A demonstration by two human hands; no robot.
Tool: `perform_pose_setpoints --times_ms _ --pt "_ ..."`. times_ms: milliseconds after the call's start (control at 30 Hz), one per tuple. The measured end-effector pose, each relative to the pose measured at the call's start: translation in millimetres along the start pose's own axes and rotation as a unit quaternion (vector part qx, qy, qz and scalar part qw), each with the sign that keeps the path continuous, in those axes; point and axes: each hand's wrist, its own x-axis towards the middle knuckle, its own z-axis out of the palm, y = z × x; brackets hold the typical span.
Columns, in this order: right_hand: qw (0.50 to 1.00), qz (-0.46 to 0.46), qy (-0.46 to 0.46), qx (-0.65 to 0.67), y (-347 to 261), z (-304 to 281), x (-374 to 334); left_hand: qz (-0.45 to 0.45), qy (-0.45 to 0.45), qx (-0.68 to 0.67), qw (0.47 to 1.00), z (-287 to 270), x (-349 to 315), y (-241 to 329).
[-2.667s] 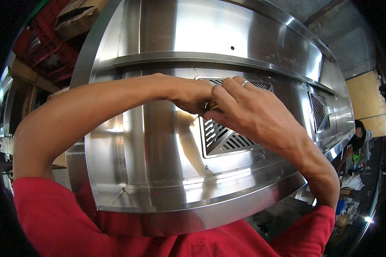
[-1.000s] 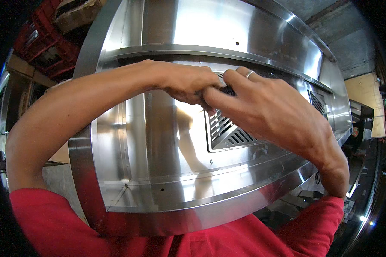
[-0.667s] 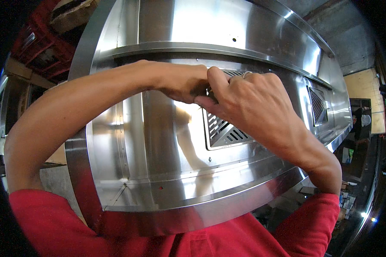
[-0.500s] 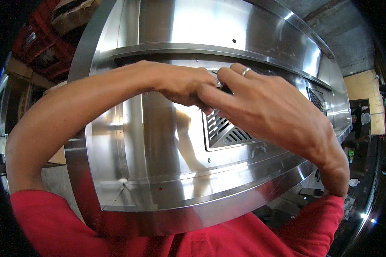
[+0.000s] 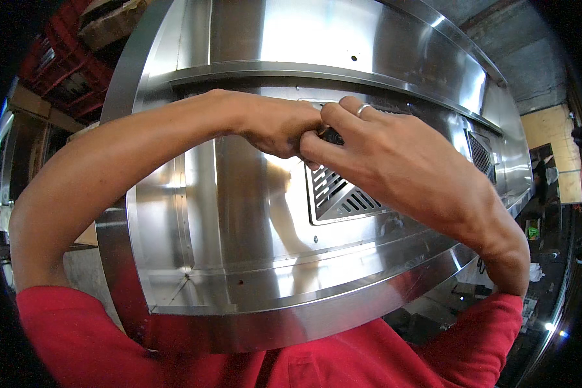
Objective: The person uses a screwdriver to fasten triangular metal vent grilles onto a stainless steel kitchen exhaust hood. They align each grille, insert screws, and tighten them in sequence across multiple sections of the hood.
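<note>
My two hands meet over a square slotted steel vent (image 5: pixel 352 204), set in a large shiny stainless-steel housing (image 5: pixel 242 220). My left hand (image 5: pixel 278 126) is closed, its fingertips mostly hidden behind the right. From the other side, my right hand (image 5: pixel 388 142), with a ring on one finger, curls its thumb and fingers around a small dark object (image 5: pixel 332 136). Too little of that object shows to tell its kind. The hands touch or nearly touch there, covering the upper part of the vent.
A raised ledge (image 5: pixel 252 68) runs across the housing above my hands. Farther right sits another slotted vent (image 5: pixel 481 154). The housing's near rim (image 5: pixel 265 326) passes close to my body. Cardboard boxes (image 5: pixel 113 26) and red metalwork (image 5: pixel 64 71) stand at upper left.
My right hand has shifted slightly left and its fingers have closed further around the small dark object. The left hand stays in nearly the same place.
</note>
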Motion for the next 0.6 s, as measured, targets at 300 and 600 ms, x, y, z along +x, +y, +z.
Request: perform_pose_setpoints --times_ms 300,600 --pt "0.954 0.230 -0.188 0.028 -13.7 -14.8 11.3 0.046 0.002 0.015 0.999 -3.5 6.7 -10.8" --pt "0.993 0.073 -0.087 0.036 -17.5 6.4 5.8 -0.019 -0.062 0.054 0.996 -13.9 -4.2 12.7"
